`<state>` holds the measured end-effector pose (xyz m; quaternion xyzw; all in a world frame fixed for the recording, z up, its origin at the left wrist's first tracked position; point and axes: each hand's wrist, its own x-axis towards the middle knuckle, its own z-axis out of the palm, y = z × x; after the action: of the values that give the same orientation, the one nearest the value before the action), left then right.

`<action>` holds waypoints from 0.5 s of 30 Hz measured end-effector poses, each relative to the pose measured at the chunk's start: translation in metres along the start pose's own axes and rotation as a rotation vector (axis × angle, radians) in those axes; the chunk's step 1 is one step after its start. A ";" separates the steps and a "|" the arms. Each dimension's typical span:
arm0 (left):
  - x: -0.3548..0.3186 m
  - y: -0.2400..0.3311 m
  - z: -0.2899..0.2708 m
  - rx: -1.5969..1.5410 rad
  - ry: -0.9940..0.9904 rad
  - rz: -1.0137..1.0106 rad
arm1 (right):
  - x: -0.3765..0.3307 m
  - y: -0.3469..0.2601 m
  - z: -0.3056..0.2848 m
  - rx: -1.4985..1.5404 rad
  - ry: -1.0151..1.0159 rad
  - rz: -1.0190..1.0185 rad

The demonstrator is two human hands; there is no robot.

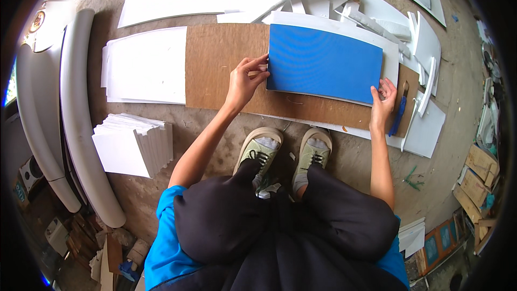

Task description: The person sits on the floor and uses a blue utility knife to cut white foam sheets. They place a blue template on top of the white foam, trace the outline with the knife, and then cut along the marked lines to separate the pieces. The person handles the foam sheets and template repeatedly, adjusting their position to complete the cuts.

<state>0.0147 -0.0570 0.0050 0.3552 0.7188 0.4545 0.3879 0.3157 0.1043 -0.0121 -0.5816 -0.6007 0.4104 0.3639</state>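
We are in a rough workshop where sheet material gets cut, working low to a bare concrete floor rather than at a bench. A brown board lies on the ground as our cutting surface, and white offcuts and strips are scattered beyond it. Neat stacks of white sheets and of smaller white panels sit to our left, a blue-handled knife lies to the right, and framed pieces lean at the edge.

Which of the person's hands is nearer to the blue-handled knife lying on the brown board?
Right. The right hand rests right beside the blue-handled knife; the left hand grips the blue sheet's far edge.
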 end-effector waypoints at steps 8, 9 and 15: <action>-0.004 -0.003 0.000 -0.020 0.006 -0.013 | 0.000 -0.002 0.002 -0.009 -0.010 0.028; -0.004 -0.003 0.001 -0.017 0.005 -0.014 | 0.000 -0.001 0.001 -0.015 -0.014 0.024; -0.006 0.002 0.006 -0.013 0.034 0.008 | 0.002 0.006 -0.002 -0.032 -0.026 0.013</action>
<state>0.0228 -0.0596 0.0064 0.3477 0.7210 0.4666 0.3761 0.3201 0.1064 -0.0167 -0.5861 -0.6080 0.4105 0.3439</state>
